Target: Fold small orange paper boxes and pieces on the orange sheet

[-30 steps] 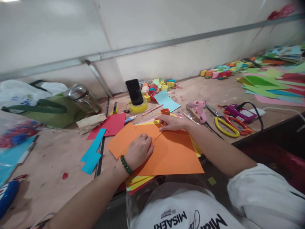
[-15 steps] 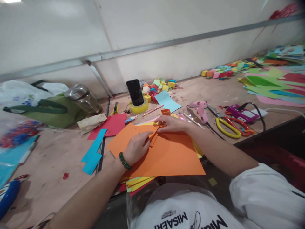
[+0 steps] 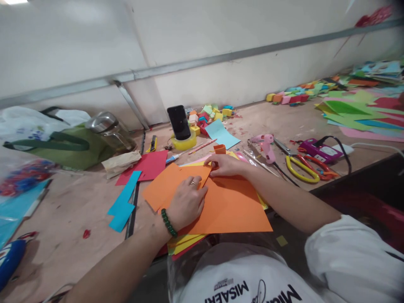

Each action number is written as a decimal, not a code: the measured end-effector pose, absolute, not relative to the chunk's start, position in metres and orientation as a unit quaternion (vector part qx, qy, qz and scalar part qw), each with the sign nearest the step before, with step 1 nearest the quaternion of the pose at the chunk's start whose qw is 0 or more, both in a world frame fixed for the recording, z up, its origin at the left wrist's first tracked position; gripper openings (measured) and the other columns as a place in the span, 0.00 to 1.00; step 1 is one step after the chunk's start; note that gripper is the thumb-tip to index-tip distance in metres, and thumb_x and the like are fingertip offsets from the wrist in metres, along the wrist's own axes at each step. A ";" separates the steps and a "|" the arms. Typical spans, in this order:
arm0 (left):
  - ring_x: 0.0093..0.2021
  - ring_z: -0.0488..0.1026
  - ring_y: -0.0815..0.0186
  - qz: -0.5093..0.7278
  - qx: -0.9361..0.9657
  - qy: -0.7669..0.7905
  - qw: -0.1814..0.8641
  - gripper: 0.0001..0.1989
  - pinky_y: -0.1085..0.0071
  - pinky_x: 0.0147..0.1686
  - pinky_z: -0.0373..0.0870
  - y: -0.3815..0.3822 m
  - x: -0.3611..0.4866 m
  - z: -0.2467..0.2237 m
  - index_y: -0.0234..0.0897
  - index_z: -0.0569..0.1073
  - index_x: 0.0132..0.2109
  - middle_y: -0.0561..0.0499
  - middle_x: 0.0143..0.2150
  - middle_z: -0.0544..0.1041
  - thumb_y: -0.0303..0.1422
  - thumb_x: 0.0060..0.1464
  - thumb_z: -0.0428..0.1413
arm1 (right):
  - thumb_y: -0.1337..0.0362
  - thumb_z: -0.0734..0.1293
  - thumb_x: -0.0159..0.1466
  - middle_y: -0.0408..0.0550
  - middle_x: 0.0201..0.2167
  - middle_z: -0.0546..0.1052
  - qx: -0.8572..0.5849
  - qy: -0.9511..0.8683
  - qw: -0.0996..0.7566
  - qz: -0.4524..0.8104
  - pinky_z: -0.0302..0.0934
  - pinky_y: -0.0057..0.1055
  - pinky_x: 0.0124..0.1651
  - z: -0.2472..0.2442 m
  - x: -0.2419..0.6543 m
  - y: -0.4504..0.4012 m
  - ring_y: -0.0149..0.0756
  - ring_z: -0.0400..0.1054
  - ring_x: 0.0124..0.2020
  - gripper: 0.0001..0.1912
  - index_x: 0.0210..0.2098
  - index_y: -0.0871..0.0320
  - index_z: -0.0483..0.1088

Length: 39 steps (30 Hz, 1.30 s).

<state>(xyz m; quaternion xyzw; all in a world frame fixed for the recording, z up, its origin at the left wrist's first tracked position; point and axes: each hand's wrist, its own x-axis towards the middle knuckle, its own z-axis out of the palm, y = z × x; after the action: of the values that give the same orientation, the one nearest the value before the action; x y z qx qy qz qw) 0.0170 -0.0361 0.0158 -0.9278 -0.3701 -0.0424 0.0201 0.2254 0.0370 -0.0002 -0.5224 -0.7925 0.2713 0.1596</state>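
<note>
The orange sheet (image 3: 164,183) lies flat again, perhaps aligned; left hand (image 3: 187,201) presses it, right hand (image 3: 227,164) touches two-o'clock corner, grip unclear.

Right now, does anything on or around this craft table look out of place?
Yes: a small yellowish-green scrap lies below the table edge, away from the orange sheet, as if dropped.

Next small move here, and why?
Probably slide the right hand down the edge between the hands, the left hand bracing the orange paper: the left lies on the paper, and the right's fingertips are near that edge's upper end. Whether it's a fold, I can't tell.
</note>
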 end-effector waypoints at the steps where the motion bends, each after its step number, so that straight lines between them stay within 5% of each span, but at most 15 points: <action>1: 0.44 0.70 0.55 -0.034 -0.925 -0.379 0.016 0.16 0.56 0.44 0.70 -0.037 0.018 0.017 0.36 0.74 0.51 0.37 0.49 0.71 0.28 0.60 0.47 | 0.63 0.72 0.53 0.42 0.33 0.76 -0.523 -0.792 0.160 0.272 0.59 0.26 0.35 0.000 0.225 0.037 0.34 0.70 0.34 0.22 0.48 0.56 0.71; 8: 0.40 0.72 0.56 0.032 -0.911 -0.409 0.039 0.21 0.62 0.40 0.72 -0.033 0.018 0.015 0.35 0.69 0.57 0.40 0.44 0.74 0.24 0.60 0.43 | 0.62 0.70 0.54 0.42 0.32 0.76 -0.543 -0.786 0.155 0.250 0.56 0.25 0.32 0.003 0.220 0.035 0.33 0.69 0.32 0.17 0.44 0.55 0.73; 15: 0.42 0.75 0.59 0.026 -0.917 -0.393 0.063 0.22 0.66 0.37 0.73 -0.030 0.012 0.013 0.41 0.67 0.59 0.38 0.61 0.66 0.25 0.59 0.46 | 0.62 0.69 0.55 0.41 0.31 0.76 -0.572 -0.778 0.145 0.217 0.54 0.26 0.32 0.003 0.213 0.034 0.34 0.69 0.33 0.14 0.42 0.54 0.72; 24: 0.47 0.72 0.55 0.062 -0.911 -0.402 0.071 0.19 0.63 0.38 0.74 -0.035 0.017 0.017 0.37 0.70 0.56 0.38 0.61 0.67 0.24 0.60 0.46 | 0.61 0.69 0.56 0.42 0.33 0.76 -0.564 -0.786 0.130 0.217 0.54 0.25 0.31 0.004 0.216 0.034 0.33 0.69 0.33 0.15 0.44 0.54 0.71; 32: 0.50 0.72 0.54 0.036 -0.916 -0.394 0.064 0.16 0.58 0.47 0.73 -0.035 0.017 0.025 0.35 0.76 0.48 0.37 0.64 0.64 0.22 0.58 0.48 | 0.45 0.72 0.49 0.48 0.42 0.76 -0.591 -0.780 0.104 0.177 0.55 0.28 0.32 0.003 0.207 0.029 0.43 0.70 0.39 0.30 0.47 0.53 0.68; 39: 0.53 0.71 0.52 0.015 -0.929 -0.369 -0.007 0.13 0.58 0.52 0.70 -0.029 0.006 0.026 0.33 0.78 0.38 0.36 0.55 0.73 0.22 0.54 0.50 | 0.71 0.68 0.54 0.42 0.29 0.75 -0.568 -0.774 0.146 0.240 0.52 0.25 0.29 -0.001 0.219 0.041 0.32 0.67 0.29 0.15 0.42 0.56 0.72</action>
<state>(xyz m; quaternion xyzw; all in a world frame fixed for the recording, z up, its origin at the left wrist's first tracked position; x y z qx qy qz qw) 0.0056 -0.0285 0.0258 -0.9292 -0.3693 0.0149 -0.0069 0.2192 0.0410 -0.0013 -0.5676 -0.7739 0.2402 0.1458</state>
